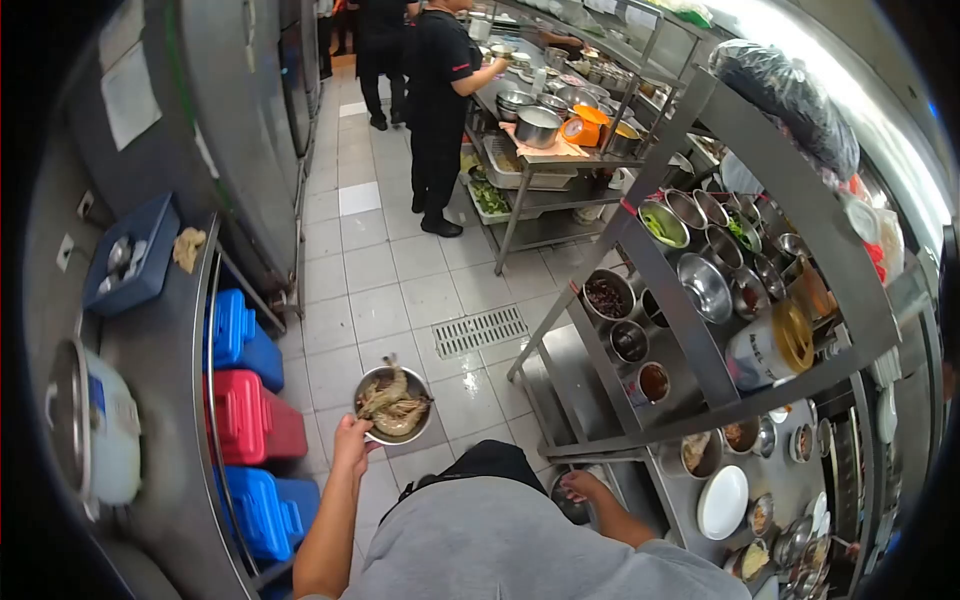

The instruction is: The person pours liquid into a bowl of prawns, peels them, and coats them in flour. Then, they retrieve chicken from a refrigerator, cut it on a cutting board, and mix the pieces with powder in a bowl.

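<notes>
My left hand (pixel 352 446) is closed on the rim of a round metal bowl (pixel 424 425), held out over the tiled floor. Large raw prawns (pixel 392 402) with long feelers lie in it, one of them sticking up past the far rim. Low by my right side, my right hand (pixel 578 487) has its fingers closed at the edge of a dark-looking metal bowl (pixel 568 508). My body hides part of that second bowl, and its contents cannot be made out.
A steel shelf rack (pixel 690 330) with many metal pots stands close on my right. Blue and red lidded bins (pixel 245 425) sit under the left counter (pixel 165 370). A floor drain (pixel 482 331) lies ahead. A person in black (pixel 440 110) stands at the far worktable.
</notes>
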Demonstrator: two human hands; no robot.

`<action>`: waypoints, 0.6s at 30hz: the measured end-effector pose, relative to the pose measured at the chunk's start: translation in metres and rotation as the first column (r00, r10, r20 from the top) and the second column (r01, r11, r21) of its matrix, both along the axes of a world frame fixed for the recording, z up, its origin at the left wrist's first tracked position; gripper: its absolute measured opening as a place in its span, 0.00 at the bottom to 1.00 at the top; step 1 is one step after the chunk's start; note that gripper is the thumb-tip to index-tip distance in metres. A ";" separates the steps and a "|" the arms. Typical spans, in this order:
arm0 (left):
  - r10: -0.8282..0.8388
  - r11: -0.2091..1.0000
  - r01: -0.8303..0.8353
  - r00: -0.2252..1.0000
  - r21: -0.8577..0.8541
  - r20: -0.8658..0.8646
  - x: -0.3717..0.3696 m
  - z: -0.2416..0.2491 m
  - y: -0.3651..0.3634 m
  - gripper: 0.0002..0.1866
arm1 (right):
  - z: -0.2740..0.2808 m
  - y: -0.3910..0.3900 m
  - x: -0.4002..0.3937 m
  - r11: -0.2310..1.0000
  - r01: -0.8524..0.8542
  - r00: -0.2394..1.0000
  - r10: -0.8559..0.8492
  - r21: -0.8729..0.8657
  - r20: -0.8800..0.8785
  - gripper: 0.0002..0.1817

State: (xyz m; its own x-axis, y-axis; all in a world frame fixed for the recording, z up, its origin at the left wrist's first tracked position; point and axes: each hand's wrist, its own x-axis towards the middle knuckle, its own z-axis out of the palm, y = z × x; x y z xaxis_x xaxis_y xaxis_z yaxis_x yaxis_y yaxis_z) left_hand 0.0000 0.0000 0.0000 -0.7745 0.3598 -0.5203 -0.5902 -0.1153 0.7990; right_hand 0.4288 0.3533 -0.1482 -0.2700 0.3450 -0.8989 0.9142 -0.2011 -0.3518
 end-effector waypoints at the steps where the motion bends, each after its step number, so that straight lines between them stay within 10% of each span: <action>1: -0.015 1.000 0.015 1.000 0.003 -0.007 -0.002 0.001 0.016 0.07 | 0.004 -0.006 -0.005 1.000 0.015 1.000 -0.015 0.003 -0.007 0.15; 7: -0.181 0.983 0.181 0.983 0.021 0.024 -0.142 -0.002 0.181 0.08 | 0.011 0.059 -0.238 0.951 0.285 0.840 -0.308 -0.120 -0.447 0.15; 12: -0.282 0.954 0.283 0.959 -0.100 0.029 -0.240 -0.003 0.267 0.08 | 0.084 0.126 -0.442 0.918 0.113 0.682 -0.350 -0.381 -0.642 0.15; 18: -0.346 0.938 0.345 0.938 -0.038 -0.018 -0.330 0.020 0.364 0.12 | 0.132 0.206 -0.582 0.951 0.072 0.630 -0.276 -0.299 -0.726 0.10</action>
State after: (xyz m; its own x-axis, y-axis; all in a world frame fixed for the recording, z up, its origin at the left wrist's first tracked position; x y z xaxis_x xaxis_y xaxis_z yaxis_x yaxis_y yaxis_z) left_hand -0.3296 0.3638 0.0203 -0.6180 0.5899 -0.5197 -0.5699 0.1192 0.8130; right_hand -0.1535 0.5589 -0.0163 -0.8402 0.2802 -0.4643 0.2899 -0.4916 -0.8212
